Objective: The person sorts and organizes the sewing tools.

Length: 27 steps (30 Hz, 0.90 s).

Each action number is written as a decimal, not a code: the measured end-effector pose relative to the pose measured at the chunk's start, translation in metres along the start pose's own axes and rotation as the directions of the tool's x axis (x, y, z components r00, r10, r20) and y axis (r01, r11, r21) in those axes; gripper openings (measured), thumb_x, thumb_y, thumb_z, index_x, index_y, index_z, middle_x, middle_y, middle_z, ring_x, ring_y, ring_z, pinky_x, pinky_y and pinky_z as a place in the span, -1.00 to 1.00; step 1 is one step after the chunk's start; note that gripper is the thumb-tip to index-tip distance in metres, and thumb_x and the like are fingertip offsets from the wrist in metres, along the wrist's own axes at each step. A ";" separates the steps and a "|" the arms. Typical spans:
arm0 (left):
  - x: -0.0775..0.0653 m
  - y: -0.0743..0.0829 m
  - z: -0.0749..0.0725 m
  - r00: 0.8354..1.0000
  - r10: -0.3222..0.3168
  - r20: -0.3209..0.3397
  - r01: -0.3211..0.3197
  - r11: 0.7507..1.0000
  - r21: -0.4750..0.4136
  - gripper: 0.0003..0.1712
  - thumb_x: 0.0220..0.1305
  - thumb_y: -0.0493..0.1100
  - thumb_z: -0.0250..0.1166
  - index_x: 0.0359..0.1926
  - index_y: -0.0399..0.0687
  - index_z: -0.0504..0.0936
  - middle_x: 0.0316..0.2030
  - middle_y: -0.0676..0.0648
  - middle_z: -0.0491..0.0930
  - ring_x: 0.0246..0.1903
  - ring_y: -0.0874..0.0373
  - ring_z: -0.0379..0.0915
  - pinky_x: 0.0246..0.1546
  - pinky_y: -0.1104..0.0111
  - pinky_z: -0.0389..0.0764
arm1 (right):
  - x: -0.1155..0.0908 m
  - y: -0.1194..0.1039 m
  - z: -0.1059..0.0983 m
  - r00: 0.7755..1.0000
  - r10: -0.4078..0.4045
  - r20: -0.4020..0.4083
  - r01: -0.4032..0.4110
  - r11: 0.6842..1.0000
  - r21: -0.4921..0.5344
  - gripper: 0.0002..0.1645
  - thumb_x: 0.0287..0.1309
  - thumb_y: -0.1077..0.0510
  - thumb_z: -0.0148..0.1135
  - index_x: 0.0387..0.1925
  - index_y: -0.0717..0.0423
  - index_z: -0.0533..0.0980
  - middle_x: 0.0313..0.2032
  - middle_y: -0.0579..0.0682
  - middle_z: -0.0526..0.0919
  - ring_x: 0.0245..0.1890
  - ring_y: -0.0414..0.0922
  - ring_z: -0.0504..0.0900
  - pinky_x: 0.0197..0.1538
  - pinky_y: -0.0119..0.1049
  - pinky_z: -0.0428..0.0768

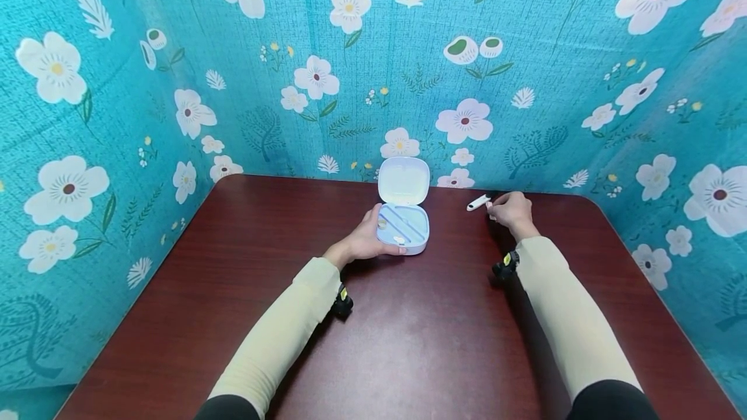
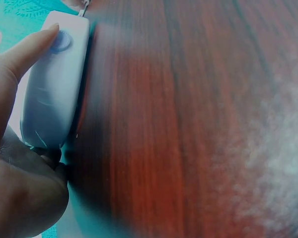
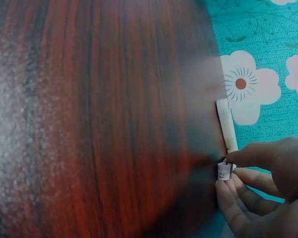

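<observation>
A pale blue hinged case (image 1: pixel 415 249) stands on the table with its lid (image 1: pixel 404 180) raised at the back. Diagonal slots and a few small pieces show inside it. My left hand (image 1: pixel 367 238) grips the case from its left side, and in the left wrist view the thumb (image 2: pixel 32 49) lies on the round button at its front. Farther right, my right hand (image 1: pixel 511 212) pinches a small white printed piece (image 3: pixel 224 171) between thumb and fingers. Close beside those fingertips lies a slim white stick-like piece (image 1: pixel 477 203) with a dark oval mark.
The dark red-brown wooden table (image 1: pixel 432 329) extends toward me and to both sides. Its back edge meets a turquoise floral cloth (image 1: pixel 362 83) that also hangs along the left and right. Both wrists carry a black camera (image 1: pixel 343 303).
</observation>
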<state>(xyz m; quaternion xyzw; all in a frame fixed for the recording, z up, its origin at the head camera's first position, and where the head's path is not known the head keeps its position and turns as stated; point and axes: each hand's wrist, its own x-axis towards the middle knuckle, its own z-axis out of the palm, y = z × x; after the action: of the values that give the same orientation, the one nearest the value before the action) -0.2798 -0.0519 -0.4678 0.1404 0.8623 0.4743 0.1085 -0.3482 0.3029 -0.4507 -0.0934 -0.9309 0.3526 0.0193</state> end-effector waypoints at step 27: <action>0.000 0.000 0.002 1.000 0.020 -0.012 -0.019 1.000 0.022 0.42 -0.31 0.17 0.58 0.44 0.02 -0.16 0.26 -0.05 0.08 0.16 0.11 0.12 0.20 0.19 0.21 | -0.028 -0.027 0.005 0.947 -0.172 0.270 0.055 0.919 0.391 -0.66 0.20 0.29 0.17 -0.04 0.46 0.49 -0.11 0.32 0.50 -0.27 -0.01 0.63 -0.01 0.04 0.51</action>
<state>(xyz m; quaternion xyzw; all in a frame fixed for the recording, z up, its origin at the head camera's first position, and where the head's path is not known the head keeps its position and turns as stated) -0.2795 -0.0506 -0.4686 0.1471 0.8667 0.4666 0.0972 -0.3257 0.2753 -0.4358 0.0213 -0.8413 0.5336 -0.0834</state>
